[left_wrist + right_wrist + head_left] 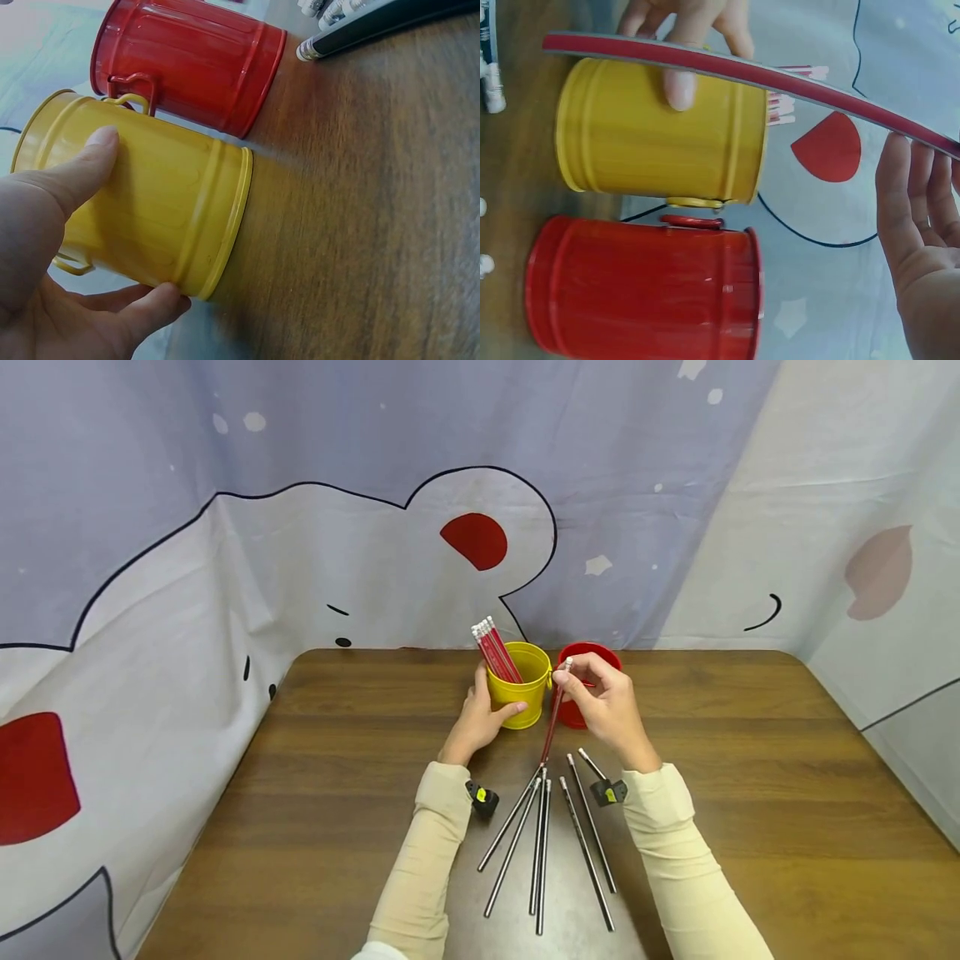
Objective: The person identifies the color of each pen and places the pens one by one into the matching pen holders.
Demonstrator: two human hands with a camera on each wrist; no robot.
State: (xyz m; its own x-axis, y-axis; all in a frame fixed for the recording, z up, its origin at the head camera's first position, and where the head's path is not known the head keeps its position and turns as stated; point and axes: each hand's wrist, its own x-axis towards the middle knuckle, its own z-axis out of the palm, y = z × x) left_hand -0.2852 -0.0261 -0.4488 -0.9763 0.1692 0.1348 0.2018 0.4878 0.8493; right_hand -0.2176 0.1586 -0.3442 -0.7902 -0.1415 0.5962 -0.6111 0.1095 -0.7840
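My left hand (478, 717) grips a yellow bucket (531, 695), the thumb (94, 161) across its front wall and the fingers round its side. Several red pencils (498, 650) with white eraser ends lean inside that bucket. By its white upper end, my right hand (606, 703) pinches one red pencil (553, 720), which slants down in front of the buckets. A red bucket (573, 714) stands just right of the yellow one, partly hidden behind the right hand in the head view. In the right wrist view the held pencil (705, 61) crosses before the yellow bucket (660, 142).
Several dark pencils (510, 847) lie fanned on the wooden table (360, 827) between the forearms, eraser ends toward the buckets. Two more long ones, with a dark pencil (587, 853) among them, lie near the right forearm. A printed cloth (337, 560) hangs behind the table.
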